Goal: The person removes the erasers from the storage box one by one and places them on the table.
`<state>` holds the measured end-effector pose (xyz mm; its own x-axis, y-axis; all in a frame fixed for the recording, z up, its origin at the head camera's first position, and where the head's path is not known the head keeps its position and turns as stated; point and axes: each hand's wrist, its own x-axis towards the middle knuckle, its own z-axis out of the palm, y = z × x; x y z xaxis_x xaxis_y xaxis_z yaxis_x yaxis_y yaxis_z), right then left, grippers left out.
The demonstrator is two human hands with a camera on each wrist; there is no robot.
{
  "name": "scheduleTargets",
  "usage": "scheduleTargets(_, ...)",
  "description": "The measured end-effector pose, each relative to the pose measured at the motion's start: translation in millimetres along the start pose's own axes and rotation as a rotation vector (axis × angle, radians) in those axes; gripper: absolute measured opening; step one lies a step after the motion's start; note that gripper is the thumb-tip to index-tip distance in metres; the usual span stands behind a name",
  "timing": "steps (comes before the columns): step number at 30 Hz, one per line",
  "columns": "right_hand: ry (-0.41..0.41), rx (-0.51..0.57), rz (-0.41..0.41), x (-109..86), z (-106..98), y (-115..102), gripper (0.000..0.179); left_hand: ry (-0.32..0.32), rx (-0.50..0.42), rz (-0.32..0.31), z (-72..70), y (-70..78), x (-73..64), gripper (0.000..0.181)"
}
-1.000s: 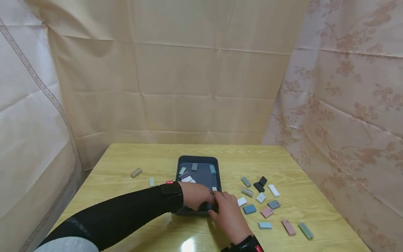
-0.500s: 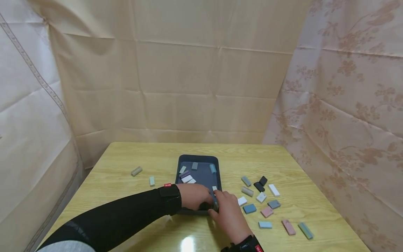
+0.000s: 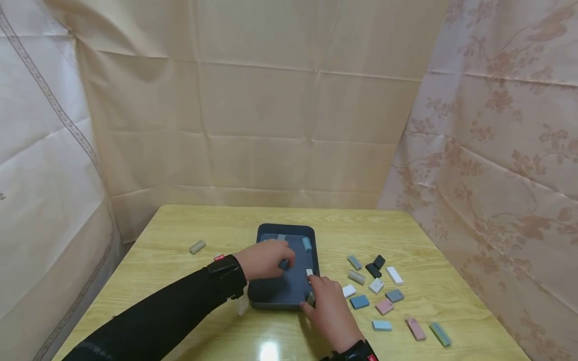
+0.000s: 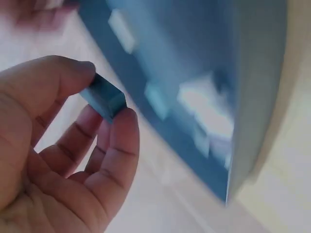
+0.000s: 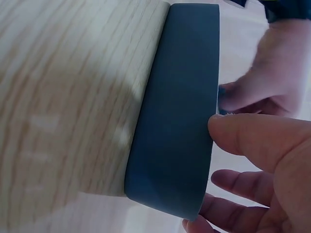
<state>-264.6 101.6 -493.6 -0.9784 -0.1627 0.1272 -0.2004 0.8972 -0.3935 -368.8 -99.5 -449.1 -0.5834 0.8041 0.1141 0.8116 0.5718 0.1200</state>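
Observation:
My left hand (image 3: 267, 258) is over the left part of the dark blue tray (image 3: 298, 263). It pinches a small dark blue block (image 4: 103, 97) between thumb and fingertips. At the tray's near right corner, my right hand (image 3: 331, 311) grips the rim, its thumb (image 5: 238, 133) against the near wall and its fingers round the side. A grey-green block (image 3: 311, 299) lies inside by that corner, with a white block (image 3: 309, 272) farther along and a teal block (image 3: 306, 244) at the far right. The left wrist view also shows blurred white blocks (image 4: 206, 104) in the tray.
Several loose blocks lie on the wooden table (image 3: 226, 220) to the right, among them a blue one (image 3: 359, 302), a pink one (image 3: 415, 329) and a black one (image 3: 373, 270). A beige cylinder (image 3: 197, 246) lies at the left. Cloth hangs round the table.
My left hand has come up from the tray's near right corner, moving left and away over the tray with the dark blue block. The right hand keeps its place on the corner.

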Motion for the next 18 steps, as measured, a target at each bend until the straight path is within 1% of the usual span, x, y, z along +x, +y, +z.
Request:
scheduleTargets(2,-0.002,-0.013,0.007,-0.3,0,0,0.055,0.043,-0.015,-0.076,-12.6,-16.4,-3.1,0.020)
scheduleTargets(4,0.003,-0.025,0.009,-0.9,1,0,0.053,0.088,-0.017,-0.173,-20.7,-38.2,-6.8,0.019)
scheduleTargets(6,0.018,-0.030,0.010,-1.3,1,2,0.051,0.121,-0.024,-0.275,-22.1,-63.1,-11.4,0.020)
scheduleTargets(7,0.026,-0.030,0.010,-1.5,2,2,0.051,0.133,-0.031,-0.316,-20.1,-76.3,-14.3,0.020)
scheduleTargets(9,0.039,-0.023,0.011,-1.5,2,3,0.051,0.139,-0.033,-0.377,-11.4,-101.8,-20.5,0.021)
scheduleTargets(10,0.043,-0.017,0.011,-1.4,2,4,0.052,0.133,-0.026,-0.399,-6.0,-113.0,-24.0,0.020)
scheduleTargets(13,0.049,0.010,0.014,-1.5,3,4,0.056,0.113,0.014,-0.423,8.8,-139.6,-34.6,0.015)
scheduleTargets(15,0.052,0.031,0.019,-1.3,2,4,0.060,0.106,0.059,-0.430,16.5,-150.5,-40.9,0.013)
scheduleTargets(18,0.059,0.053,0.038,0.0,2,4,0.070,0.099,0.100,-0.429,23.9,-159.1,-47.1,0.019)
